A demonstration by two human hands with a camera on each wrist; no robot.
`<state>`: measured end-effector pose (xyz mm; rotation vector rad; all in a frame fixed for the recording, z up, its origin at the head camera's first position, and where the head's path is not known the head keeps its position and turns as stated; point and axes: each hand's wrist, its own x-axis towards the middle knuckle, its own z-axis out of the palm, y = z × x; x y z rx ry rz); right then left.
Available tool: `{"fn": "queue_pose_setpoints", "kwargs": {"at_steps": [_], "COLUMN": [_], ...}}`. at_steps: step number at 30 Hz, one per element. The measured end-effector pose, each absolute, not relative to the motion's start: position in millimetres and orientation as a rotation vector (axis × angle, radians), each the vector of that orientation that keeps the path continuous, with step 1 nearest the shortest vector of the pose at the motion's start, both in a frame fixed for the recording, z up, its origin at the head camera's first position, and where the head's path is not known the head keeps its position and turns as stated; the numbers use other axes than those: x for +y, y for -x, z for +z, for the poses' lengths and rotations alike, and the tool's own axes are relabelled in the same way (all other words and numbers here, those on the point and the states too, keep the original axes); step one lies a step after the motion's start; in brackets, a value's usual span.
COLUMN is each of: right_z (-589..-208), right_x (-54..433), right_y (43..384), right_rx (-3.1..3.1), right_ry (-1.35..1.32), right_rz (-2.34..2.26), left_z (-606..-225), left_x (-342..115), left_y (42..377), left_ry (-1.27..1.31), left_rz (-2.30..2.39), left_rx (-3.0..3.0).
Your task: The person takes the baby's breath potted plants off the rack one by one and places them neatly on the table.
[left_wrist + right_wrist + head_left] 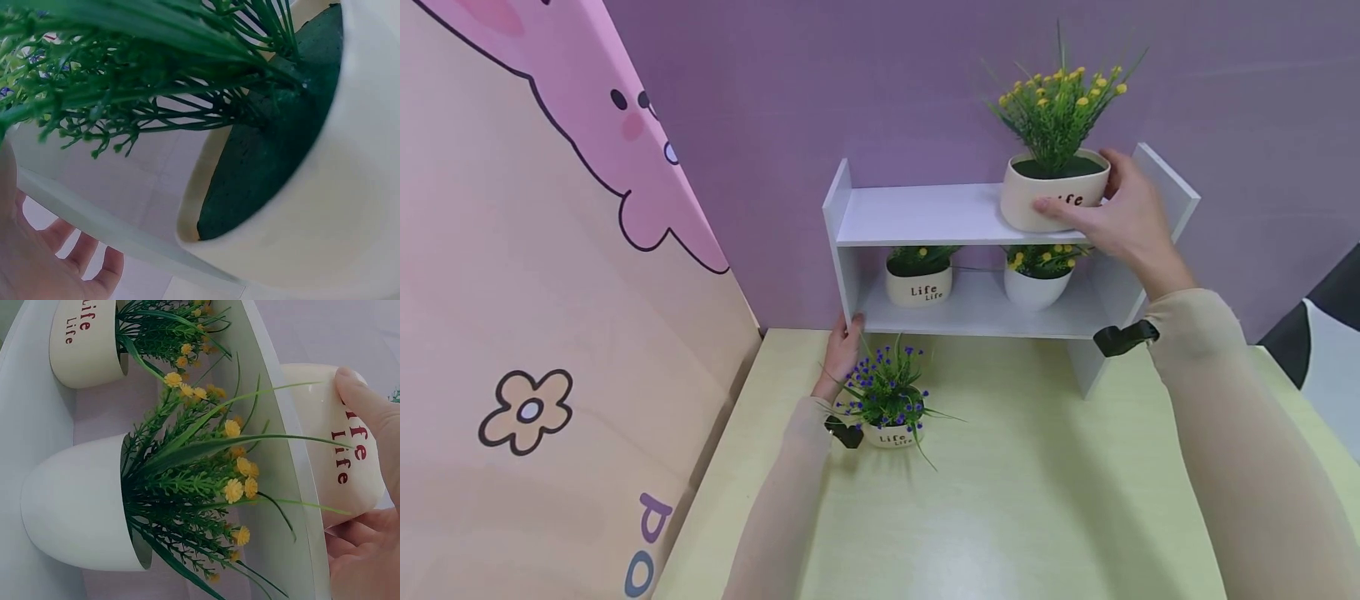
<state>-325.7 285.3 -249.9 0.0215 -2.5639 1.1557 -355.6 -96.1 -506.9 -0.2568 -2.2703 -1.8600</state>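
Note:
My right hand (1123,221) holds an oval cream pot (1018,200) marked "Life", planted with yellow flowers, at the right of the top board of a white two-tier shelf (917,212). Its thumb lies across the pot's front and the fingers go round the side; the right wrist view shows this pot (322,419) above the board. Low on the left, my left hand (841,354) grips the shelf's side panel (125,234), fingers curled round its edge. Just beside that wrist stands a cream pot of purple flowers (887,392), large in the left wrist view.
On the lower board are a cream "Life" pot (917,287) at left and a rounded white pot (1037,292) with yellow flowers at right. The shelf stands on a pale wooden table (985,500) against a purple wall (760,125). A chair (1330,350) is at far right.

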Motion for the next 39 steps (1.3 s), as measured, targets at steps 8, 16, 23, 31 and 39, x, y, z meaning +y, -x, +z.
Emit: {"fn": "queue_pose_setpoints", "kwargs": {"at_steps": [8, 16, 23, 31, 39], "right_z": [-249.8, -249.3, -249.9, -249.6, -247.3], "right_x": [285.3, 284.9, 283.5, 284.3, 282.9], "right_y": [327.3, 325.2, 323.7, 321.8, 319.2], "right_rx": [-2.537, -2.469, -2.442, -2.419, -2.409], "right_ry": [0.005, 0.009, 0.016, 0.043, 0.067], "right_rz": [1.192, 1.24, 1.254, 1.335, 1.352], "left_z": [-508.2, -509.5, -508.6, -507.8, -506.9], "left_x": [-97.0, -96.9, -97.4, -95.8, -96.1], "left_y": [356.7, 357.3, 357.0, 356.5, 355.1], "left_ry": [0.237, 0.228, 0.212, 0.226, 0.216], "left_rz": [-1.856, -1.867, -1.864, -1.849, -1.849], "left_rx": [-2.273, -2.257, -2.28, -2.287, -2.294]}}
